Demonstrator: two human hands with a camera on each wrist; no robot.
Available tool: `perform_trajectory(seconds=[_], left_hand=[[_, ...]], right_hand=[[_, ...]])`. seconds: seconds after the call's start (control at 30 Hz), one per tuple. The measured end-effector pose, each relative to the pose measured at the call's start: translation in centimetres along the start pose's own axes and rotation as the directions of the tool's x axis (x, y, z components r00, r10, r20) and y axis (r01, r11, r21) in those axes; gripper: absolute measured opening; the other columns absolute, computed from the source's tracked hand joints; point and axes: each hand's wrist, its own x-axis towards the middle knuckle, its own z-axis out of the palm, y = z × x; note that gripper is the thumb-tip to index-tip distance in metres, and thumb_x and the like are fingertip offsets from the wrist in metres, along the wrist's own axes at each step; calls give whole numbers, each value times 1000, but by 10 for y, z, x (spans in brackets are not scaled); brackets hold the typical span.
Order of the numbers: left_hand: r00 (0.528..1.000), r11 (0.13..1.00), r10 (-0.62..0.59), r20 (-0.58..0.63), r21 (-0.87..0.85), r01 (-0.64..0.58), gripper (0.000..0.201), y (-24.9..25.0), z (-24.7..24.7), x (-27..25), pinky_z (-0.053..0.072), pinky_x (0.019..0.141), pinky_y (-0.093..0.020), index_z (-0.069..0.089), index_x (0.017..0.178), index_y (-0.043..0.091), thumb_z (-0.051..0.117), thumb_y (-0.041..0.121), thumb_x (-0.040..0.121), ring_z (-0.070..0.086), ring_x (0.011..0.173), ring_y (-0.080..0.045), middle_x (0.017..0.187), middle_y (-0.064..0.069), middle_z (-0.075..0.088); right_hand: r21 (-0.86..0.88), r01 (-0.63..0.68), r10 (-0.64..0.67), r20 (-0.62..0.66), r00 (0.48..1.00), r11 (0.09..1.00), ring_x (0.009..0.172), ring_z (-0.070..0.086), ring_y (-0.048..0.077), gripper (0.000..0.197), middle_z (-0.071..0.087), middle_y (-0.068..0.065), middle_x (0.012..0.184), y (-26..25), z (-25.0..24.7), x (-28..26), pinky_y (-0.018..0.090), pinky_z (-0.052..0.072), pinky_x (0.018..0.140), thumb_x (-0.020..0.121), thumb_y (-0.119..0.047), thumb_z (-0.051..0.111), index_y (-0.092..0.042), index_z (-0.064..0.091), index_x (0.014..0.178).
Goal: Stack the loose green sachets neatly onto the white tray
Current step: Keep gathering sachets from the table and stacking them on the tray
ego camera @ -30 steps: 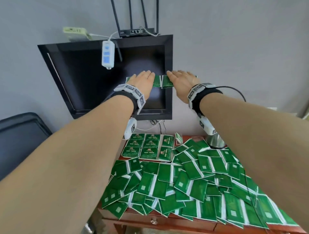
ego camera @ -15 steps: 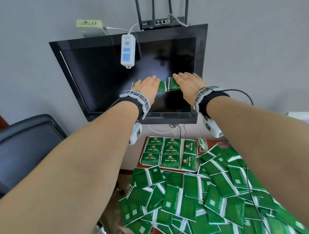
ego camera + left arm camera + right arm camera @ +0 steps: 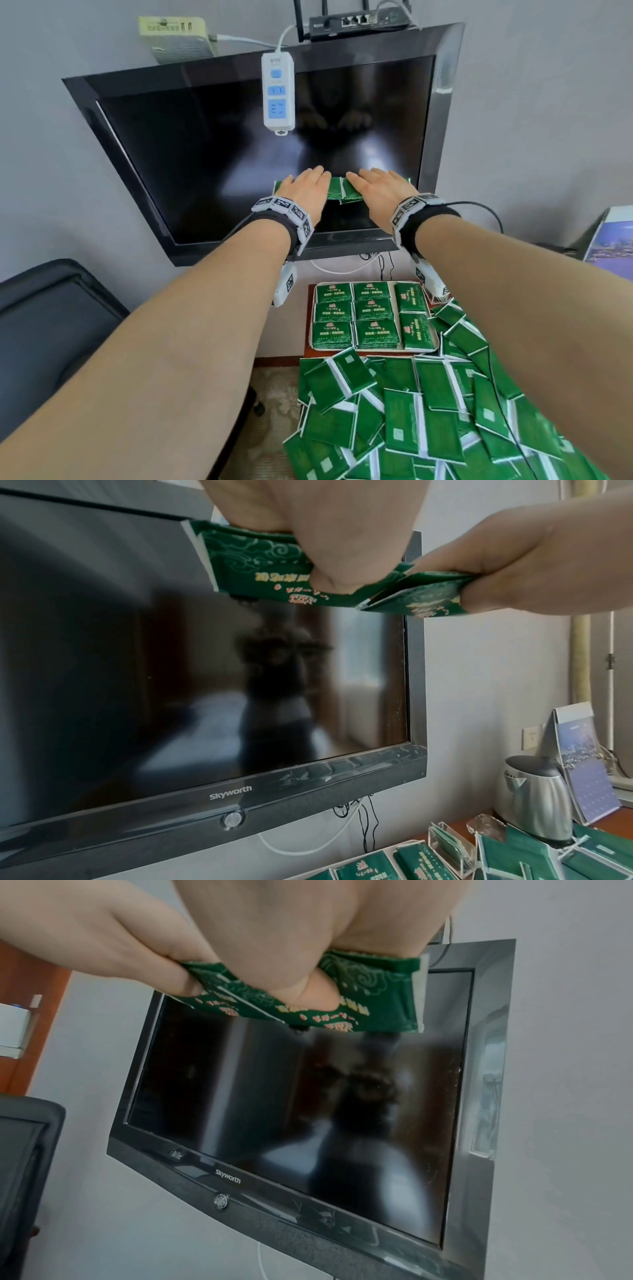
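On the far white tray point(image 3: 435, 343), eight green sachet stacks point(image 3: 372, 313) sit; both hands point(image 3: 310, 192) pinch sachets point(image 3: 351, 196); many loose sachets point(image 3: 435, 411) remain.

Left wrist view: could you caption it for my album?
Left hand and right hand each pinch green sachets before a dark television.

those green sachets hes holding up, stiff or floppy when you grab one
Probably floppy: the sachets bend and crease where the left hand pinches them. Likely light, since a thumb-and-finger pinch holds each bunch in mid-air. Possibly slippery: the loose pile has slid into an overlapping sprawl.
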Motion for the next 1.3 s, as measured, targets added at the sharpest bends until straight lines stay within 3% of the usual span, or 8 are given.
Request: perform_trajectory(seconds=[0.2, 0.3, 0.47, 0.63, 0.83, 1.03, 1.3], left_hand=[[999, 998, 28, 38, -60, -26, 73, -14, 47, 13, 25, 119, -47, 21, 156, 7, 54, 2, 91, 27, 148, -28, 163, -10, 19], [992, 995, 57, 111, -91, -47, 77, -14, 87, 17, 23, 120, -47, 19, 157, 6, 59, 4, 91, 25, 148, -28, 163, -11, 19], [965, 992, 73, 253, -116, -45, 73, -8, 173, 27, 25, 120, -44, 19, 157, 7, 52, 0, 92, 28, 147, -27, 163, -10, 18], [913, 985, 88, 399, -170, -20, 68, 3, 268, 42, 29, 118, -46, 24, 155, 7, 45, -5, 91, 33, 145, -28, 161, -11, 26], [841, 976, 128, 525, -217, -13, 74, 21, 361, 57, 28, 119, -47, 23, 154, 3, 56, -2, 88, 32, 144, -31, 159, -14, 28], [836, 974, 116, 536, -228, 11, 68, 36, 413, 73, 20, 122, -49, 19, 156, 2, 47, 0, 94, 23, 148, -31, 161, -15, 21], [837, 972, 100, 538, -232, 33, 72, 44, 445, 88, 15, 122, -51, 15, 156, 2, 44, -4, 91, 13, 151, -32, 163, -17, 12]], right_hand=[[34, -34, 32, 56, 998, 999, 139, 35, 33, 78, 41, 12, 148, -11, 42, 16, 47, 30, 116, 87, -1, 55, -14, 22, 156], [59, -45, 36, 149, 988, 997, 144, 30, 32, 83, 34, 13, 154, -12, 77, 19, 46, 25, 119, 86, 0, 57, -14, 17, 158], [107, -55, 21, 291, 956, 993, 145, 27, 30, 83, 30, 10, 159, -5, 157, 26, 41, 22, 121, 87, 2, 55, -13, 14, 158], [147, -47, -24, 447, 894, 988, 147, 25, 29, 83, 27, 10, 161, 7, 247, 32, 40, 20, 121, 87, 8, 50, -13, 12, 159], [145, -33, -61, 601, 797, 989, 152, 13, 28, 84, 16, 8, 165, 25, 347, 36, 44, 10, 124, 89, 6, 45, -20, 9, 160], [143, -4, -91, 650, 755, 990, 153, 3, 31, 89, 7, 10, 166, 32, 406, 51, 48, 5, 124, 88, 6, 44, -25, 2, 160], [134, 16, -92, 592, 801, 991, 152, 4, 34, 89, 6, 15, 165, 29, 445, 64, 49, 5, 124, 88, 1, 49, -25, 4, 160]])
